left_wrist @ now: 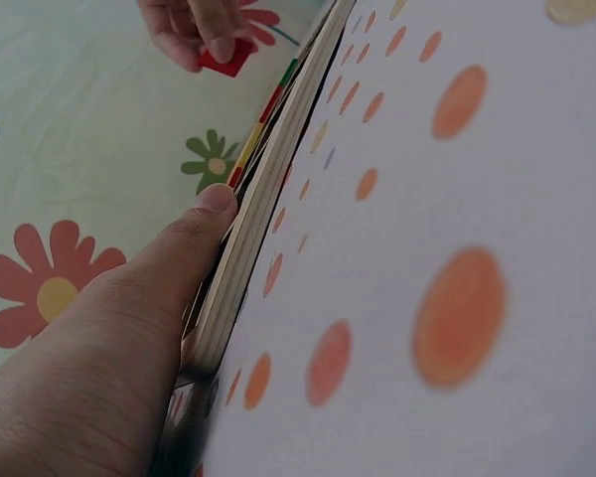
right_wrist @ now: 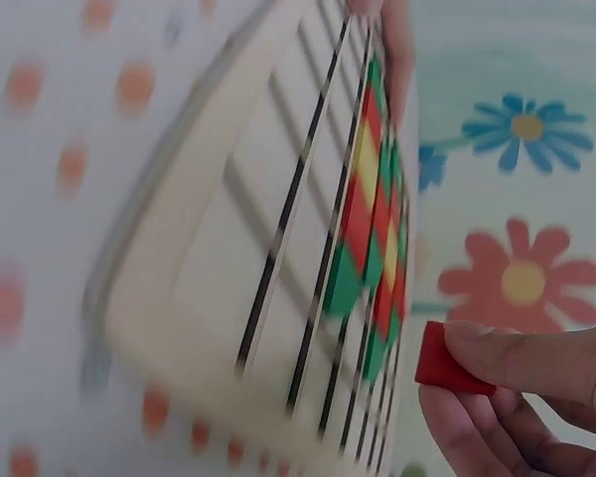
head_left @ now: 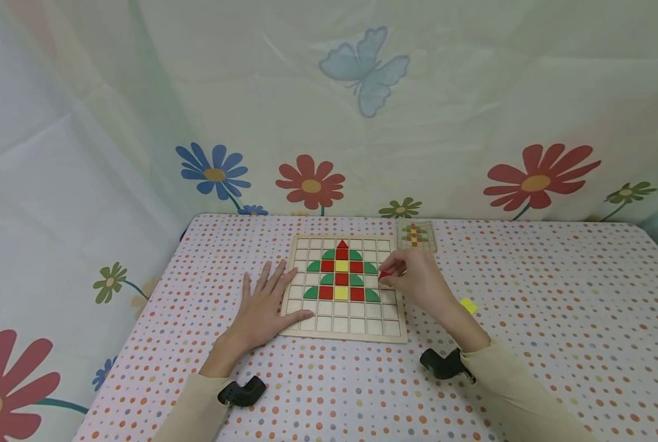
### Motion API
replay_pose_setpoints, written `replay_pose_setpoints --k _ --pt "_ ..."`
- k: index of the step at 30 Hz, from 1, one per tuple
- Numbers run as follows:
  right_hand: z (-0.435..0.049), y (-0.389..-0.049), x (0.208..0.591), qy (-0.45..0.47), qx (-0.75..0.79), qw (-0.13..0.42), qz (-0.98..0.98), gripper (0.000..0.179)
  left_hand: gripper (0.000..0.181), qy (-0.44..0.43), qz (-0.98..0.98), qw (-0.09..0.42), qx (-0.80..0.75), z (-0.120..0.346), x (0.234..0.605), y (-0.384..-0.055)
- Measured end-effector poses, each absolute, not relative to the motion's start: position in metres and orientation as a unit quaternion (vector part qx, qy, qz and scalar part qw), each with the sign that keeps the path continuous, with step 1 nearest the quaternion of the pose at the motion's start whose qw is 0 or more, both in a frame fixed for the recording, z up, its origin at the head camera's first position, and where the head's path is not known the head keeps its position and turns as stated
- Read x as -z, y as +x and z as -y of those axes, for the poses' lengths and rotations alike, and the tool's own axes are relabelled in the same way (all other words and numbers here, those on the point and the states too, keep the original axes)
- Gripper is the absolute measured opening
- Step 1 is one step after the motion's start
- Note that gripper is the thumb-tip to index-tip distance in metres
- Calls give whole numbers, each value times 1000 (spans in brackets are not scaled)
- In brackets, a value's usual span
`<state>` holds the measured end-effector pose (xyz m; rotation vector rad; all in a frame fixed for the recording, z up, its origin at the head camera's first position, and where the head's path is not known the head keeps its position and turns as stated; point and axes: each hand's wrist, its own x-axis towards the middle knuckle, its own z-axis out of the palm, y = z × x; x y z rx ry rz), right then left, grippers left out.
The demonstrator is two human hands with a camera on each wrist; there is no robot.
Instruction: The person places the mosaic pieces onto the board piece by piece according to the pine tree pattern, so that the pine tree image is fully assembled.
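Note:
A wooden grid board lies on the table, bearing red, yellow and green tiles laid out in a tree shape. My left hand rests on the board's left side, fingers spread and straight. Between thumb and fingers my right hand pinches a red tile, held above the board's right edge. The same red tile shows at the top of the left wrist view. In that view my left thumb lies along the board's edge.
Behind the right hand lies a small pattern card with the same tree design. A loose yellow tile sits beside the right forearm. The table wears a dotted cloth, with a flowered curtain behind it.

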<state>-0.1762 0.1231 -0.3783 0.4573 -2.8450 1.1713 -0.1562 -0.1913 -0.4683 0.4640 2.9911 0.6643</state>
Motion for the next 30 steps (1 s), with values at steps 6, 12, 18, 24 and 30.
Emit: replay_pose_setpoints --k 6,12,18,24,30 --pt "-92 -165 378 186 -404 -46 895 11 101 148 -965 39 -213 187 465 -157" --pt "-77 -159 386 204 -406 -70 888 11 100 148 -967 45 -201 186 462 -156" --pt "-71 -158 397 205 -398 -78 891 14 100 147 -968 46 -200 186 463 -156" --pt "-67 -157 402 205 -385 -76 897 15 100 145 -967 48 -202 188 462 -156" --pt "-63 -158 402 216 -357 -80 905 15 100 140 -968 46 -201 190 463 -156"
